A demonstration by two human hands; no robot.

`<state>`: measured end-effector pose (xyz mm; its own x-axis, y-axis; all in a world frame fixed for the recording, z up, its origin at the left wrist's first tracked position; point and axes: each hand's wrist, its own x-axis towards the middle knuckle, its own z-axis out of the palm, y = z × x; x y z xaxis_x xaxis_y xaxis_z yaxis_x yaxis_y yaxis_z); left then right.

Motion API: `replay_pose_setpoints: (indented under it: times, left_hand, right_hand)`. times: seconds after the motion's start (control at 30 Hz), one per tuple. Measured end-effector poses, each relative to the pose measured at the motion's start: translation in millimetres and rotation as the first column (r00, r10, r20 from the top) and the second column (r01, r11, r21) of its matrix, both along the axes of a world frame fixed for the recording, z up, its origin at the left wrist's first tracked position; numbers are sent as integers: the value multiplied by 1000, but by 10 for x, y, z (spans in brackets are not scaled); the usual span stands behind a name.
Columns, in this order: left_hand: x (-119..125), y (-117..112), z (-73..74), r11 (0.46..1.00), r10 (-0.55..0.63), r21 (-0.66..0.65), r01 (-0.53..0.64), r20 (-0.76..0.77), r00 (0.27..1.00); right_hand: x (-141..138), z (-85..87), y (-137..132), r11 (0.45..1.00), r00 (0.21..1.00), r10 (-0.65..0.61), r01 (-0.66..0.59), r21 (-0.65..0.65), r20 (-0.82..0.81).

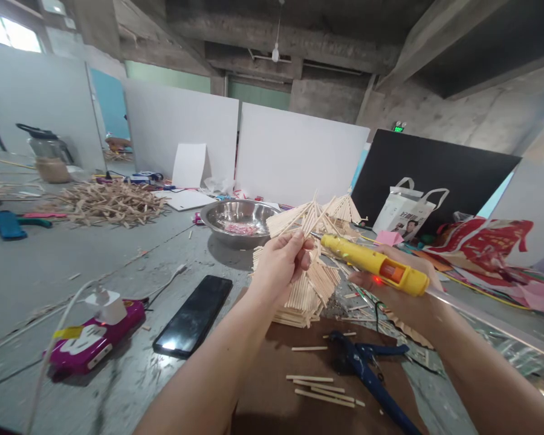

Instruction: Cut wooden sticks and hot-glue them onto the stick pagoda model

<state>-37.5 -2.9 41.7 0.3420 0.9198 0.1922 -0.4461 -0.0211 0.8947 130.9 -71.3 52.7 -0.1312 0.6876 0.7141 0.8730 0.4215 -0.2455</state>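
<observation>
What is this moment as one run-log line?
left hand: pinches wooden stick | right hand: holds yellow glue gun | nozzle: near stick model | blue pliers: untouched

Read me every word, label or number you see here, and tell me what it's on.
Nothing reads clearly.
Green sign: too small to read.
Tote bag: print blurred.
Pink power strip: white marks, unreadable.
Red bags: print blurred.
Glue gun: no label visible.
Sticks: no marks.
</observation>
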Motion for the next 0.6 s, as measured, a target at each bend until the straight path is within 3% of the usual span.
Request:
replay_pose_setpoints:
  times: [0.47, 0.6]
  left_hand:
    - [4, -9, 16, 1000, 17, 7, -17, -32, 999]
    - [-57, 54, 23, 983, 175, 67, -170, -86, 981]
  right_hand:
    - [-29, 54, -3, 1000, 999, -8, 7, -11, -50]
    - [8, 74, -18, 997, 987, -46, 55, 53, -152]
